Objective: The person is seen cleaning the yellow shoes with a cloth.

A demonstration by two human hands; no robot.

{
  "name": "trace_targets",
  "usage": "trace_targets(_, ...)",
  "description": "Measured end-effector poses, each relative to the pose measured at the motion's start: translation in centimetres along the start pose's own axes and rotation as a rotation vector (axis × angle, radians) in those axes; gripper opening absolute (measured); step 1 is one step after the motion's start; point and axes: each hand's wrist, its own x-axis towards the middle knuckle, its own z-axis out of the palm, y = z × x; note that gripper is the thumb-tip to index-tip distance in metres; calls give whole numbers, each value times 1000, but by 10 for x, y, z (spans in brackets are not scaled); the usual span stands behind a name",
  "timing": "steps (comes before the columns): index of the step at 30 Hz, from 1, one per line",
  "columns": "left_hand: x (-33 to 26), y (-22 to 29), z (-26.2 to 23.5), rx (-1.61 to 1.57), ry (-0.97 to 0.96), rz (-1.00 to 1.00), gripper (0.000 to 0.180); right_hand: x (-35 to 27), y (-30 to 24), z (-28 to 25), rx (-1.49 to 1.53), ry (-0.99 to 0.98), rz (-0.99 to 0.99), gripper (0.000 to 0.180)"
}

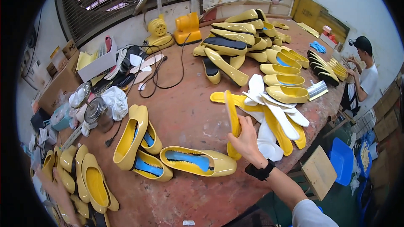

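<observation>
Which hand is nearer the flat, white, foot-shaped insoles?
Right: the right hand, gripping a flat yellow insole, is beside the white insoles; the blurred left hand is far off, by glossy yellow shoes.

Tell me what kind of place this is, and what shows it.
Likely a small shoe workshop: many glossy yellow shoes crowd the worktable, loose insoles lie in a pile, and the person's right hand holds a yellow insole.

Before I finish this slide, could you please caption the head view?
Right hand holding a long yellow insole, left hand near glossy yellow shoes, at a worn reddish table.
</observation>
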Motion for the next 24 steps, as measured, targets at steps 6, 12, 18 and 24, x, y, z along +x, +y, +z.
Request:
trace_targets(6,-52,304,-140,-1472,-991,-104,82,-35,-86,-38,205,12,-515,54)
trace_targets(12,-84,410,-181,-2296,-1200,-607,63,-106,-110,-57,543,-380,-541,58)
trace_targets(18,-117,395,-178,-1865,-1251,-634,51,-132,-95,-56,1047,-582,-186,47)
trace_targets(24,-112,409,-177,-1959,-1287,-688,48,-119,-80,-75,1039,-404,-181,52)
